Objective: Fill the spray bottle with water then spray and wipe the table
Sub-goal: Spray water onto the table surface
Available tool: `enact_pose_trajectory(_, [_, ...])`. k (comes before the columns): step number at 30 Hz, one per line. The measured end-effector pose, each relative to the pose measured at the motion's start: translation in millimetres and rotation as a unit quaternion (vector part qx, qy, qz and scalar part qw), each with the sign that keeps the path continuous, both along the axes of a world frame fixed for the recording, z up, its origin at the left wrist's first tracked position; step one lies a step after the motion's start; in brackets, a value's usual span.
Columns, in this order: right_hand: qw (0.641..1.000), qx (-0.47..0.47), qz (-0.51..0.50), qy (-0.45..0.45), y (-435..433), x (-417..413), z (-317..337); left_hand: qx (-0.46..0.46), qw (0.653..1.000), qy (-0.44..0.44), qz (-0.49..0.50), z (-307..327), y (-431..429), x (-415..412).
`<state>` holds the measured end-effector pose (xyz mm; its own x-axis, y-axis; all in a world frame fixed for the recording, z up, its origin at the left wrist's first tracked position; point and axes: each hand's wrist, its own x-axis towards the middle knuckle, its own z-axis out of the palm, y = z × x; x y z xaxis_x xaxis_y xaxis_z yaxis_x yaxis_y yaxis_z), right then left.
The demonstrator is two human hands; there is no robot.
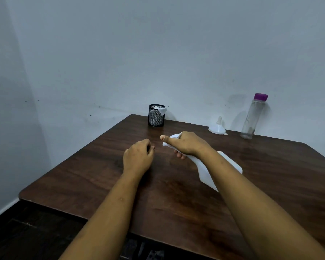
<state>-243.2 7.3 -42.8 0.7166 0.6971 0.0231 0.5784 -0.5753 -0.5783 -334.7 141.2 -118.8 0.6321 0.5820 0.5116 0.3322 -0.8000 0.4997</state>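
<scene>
My right hand (pixel 187 144) grips the neck and trigger of a white spray bottle (pixel 204 170), tilted with its nozzle pointing left over the dark wooden table (pixel 101 175); my forearm hides part of the bottle's body. To the left of the nozzle my left hand (pixel 138 156) hovers just over the table with curled fingers, holding nothing I can see. A clear water bottle (pixel 252 117) with a purple cap stands at the back right, looking almost empty. A white funnel (pixel 217 127) sits upside down beside it.
A black mesh cup (pixel 156 115) with white tissue in it stands at the table's back edge, near the wall. The wall runs close behind the table. The table's left and front edges drop to a dark floor.
</scene>
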Motion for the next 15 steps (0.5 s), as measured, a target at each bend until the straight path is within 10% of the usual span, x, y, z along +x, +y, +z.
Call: enact_pose_trajectory(15, [0.989, 0.139, 0.005, 0.054, -17, -2, 15, 0.01, 0.999, -0.018, -0.04, 0, -7, -6])
